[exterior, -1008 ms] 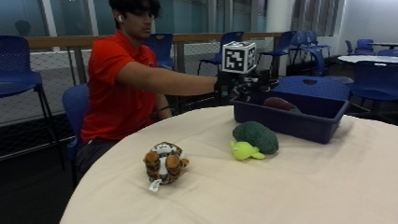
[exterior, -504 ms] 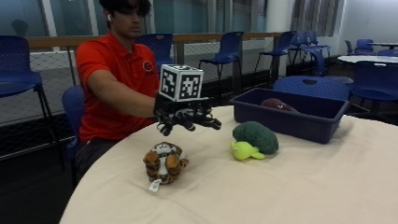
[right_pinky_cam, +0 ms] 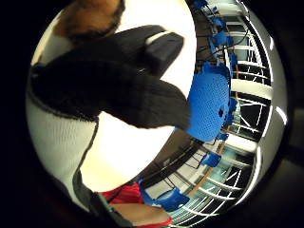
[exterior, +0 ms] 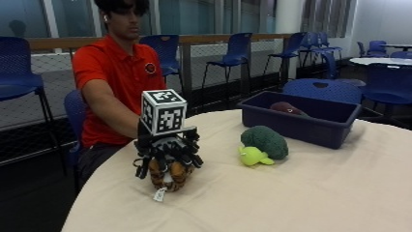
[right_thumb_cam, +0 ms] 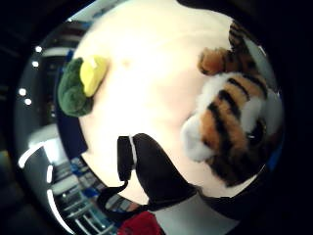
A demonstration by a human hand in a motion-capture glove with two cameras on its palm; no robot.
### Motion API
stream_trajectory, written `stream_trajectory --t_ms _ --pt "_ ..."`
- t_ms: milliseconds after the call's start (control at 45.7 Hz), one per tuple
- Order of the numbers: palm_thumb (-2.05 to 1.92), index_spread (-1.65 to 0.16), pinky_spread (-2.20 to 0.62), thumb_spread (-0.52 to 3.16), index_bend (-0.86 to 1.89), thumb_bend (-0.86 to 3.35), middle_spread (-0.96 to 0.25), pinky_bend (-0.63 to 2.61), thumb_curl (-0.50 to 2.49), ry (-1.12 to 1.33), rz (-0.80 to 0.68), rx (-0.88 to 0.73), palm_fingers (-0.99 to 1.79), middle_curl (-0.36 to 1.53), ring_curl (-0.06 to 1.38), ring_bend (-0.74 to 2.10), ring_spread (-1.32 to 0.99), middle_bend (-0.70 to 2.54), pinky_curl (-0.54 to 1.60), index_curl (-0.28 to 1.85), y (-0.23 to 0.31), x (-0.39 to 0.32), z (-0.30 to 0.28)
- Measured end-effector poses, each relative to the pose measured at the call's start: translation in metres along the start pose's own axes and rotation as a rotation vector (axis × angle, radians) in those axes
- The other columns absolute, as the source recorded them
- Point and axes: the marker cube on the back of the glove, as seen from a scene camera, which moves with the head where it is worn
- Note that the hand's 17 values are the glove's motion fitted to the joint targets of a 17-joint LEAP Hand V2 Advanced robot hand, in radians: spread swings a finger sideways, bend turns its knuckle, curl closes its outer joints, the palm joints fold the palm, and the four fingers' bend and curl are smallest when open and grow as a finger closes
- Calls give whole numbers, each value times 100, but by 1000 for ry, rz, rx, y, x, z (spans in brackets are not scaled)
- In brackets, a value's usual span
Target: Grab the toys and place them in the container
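— Where are we with the tiger (exterior: 170, 175)?

— It sits upright at lower left of the outside view, near the worktop's (exterior: 309, 193) front edge, and our right hand (exterior: 166, 152) is directly on top of it. The gloved fingers (exterior: 147, 164) hang down over its head and sides, spread and only partly curled. We cannot tell from here whether they have closed on it yet.

— Do the palm views settle that?

— Not quite. The thumb-side view shows the tiger's striped face (right_thumb_cam: 230, 122) filling much of the frame, so it is close under the palm, with one black finger (right_thumb_cam: 156, 171) lying beside it over the bare worktop. The little-finger view shows mostly glove (right_pinky_cam: 109, 85) and a scrap of orange fur (right_pinky_cam: 90, 14) at the frame's top. Close, we judge, but not surely gripped.

— And where does it have to go?

— The bin (exterior: 299, 118) stands at centre right of the outside view, well apart from the tiger, with the broccoli (exterior: 262, 144) between them. So the carry runs rightward and away from the person, over or past the broccoli.

— What is hidden?

— The tiger's upper half is behind the fingers, the thumb is out of sight, and a dark reddish toy (exterior: 288, 108) in the bin is only partly visible above the rim.
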Motion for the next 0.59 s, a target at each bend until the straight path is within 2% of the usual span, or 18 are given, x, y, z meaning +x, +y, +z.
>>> stream_trajectory --t_ms 131,285,482,591 --pt "-10 -37 13 102 18 -8 -6 137 19 -17 -13 -28 -26 11 10 14 6 5 40 35 -7 5 13" --pt "1 -37 6 112 19 -1 -8 135 22 -9 -25 -85 -5 10 15 30 4 8 39 35 -10 4 20" --pt "15 -40 -3 127 43 6 -13 116 29 -1 1 -7 20 13 18 41 -1 19 32 43 -6 -5 20" --pt "31 -39 -14 133 42 14 -18 108 35 36 -22 44 40 18 19 47 -8 30 29 44 -5 -9 13"
